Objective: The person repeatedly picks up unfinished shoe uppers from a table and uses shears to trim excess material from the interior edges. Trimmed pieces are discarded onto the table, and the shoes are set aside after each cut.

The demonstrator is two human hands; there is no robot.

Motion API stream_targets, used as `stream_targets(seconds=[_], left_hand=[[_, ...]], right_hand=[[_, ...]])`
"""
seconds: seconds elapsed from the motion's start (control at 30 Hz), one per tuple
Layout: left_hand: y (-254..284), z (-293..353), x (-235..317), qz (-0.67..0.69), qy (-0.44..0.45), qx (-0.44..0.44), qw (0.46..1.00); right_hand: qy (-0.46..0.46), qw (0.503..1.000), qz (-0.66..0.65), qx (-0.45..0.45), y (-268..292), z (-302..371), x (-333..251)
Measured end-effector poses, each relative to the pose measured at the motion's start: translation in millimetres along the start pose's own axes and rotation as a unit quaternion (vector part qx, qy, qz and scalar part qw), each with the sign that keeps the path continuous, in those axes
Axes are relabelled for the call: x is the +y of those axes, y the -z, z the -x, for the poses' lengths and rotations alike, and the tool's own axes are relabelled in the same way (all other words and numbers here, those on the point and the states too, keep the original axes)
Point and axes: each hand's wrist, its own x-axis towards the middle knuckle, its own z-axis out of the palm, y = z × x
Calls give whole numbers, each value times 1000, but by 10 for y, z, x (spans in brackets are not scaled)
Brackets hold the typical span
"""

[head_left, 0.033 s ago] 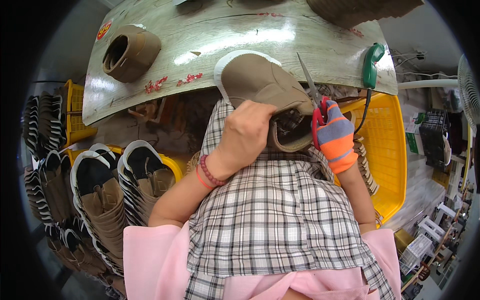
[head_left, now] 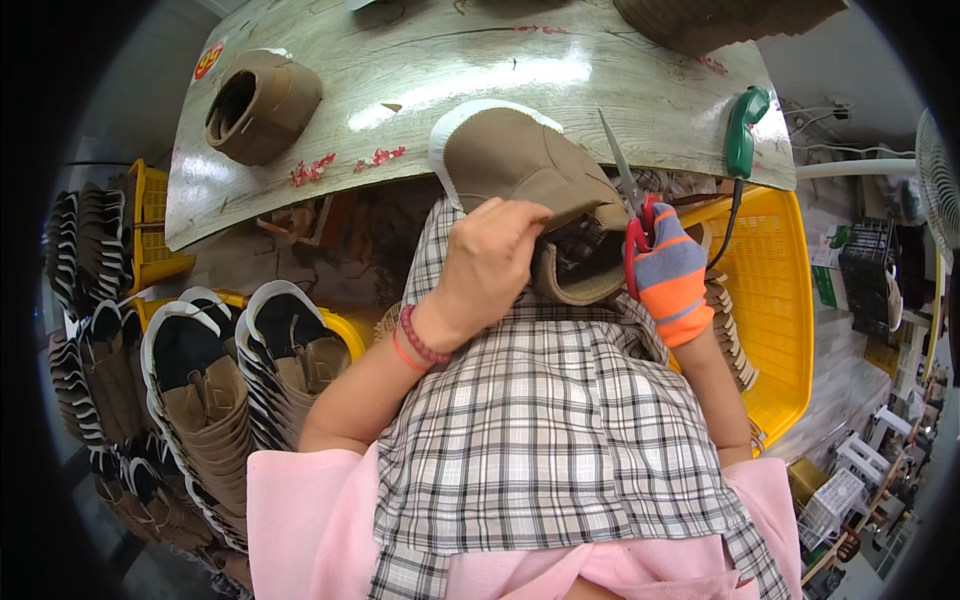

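A brown shoe upper [head_left: 515, 155] with a white lining edge lies over my lap and against the table's near edge. My left hand [head_left: 490, 258], bare and with a beaded bracelet at the wrist, pinches the upper at its opening edge. On the other side of that opening, my right hand [head_left: 672, 270] wears a grey and orange glove. It grips red-handled scissors [head_left: 622, 165], whose blades point up and away past the upper's right side. Part of the scissor handles is hidden by the gloved fingers.
On the wood-look table [head_left: 450, 60] stand a curled brown upper [head_left: 265, 105] and a green handheld tool [head_left: 742, 132] with a black cord. Stacked uppers [head_left: 205, 400] fill the left side. A yellow basket [head_left: 780, 300] sits at the right, and a fan [head_left: 938, 190] is farther right.
The edge of the upper at my left fingers sits a little differently, with a flap drawn out more. The scissors' tip has dipped very slightly.
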Motion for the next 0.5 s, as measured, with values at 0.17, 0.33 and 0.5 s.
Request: stream_targets(seconds=[0.17, 0.33, 0.5], left_hand=[[-107, -127, -234, 332, 264, -58, 904], [-217, -146, -327, 430, 306, -91, 845], [-277, -104, -258, 391, 279, -64, 875]], right_hand=[[5, 1000, -26, 5, -66, 100, 213], [-65, 991, 55, -103, 212, 102, 194], [-130, 946, 109, -276, 978, 140, -85]])
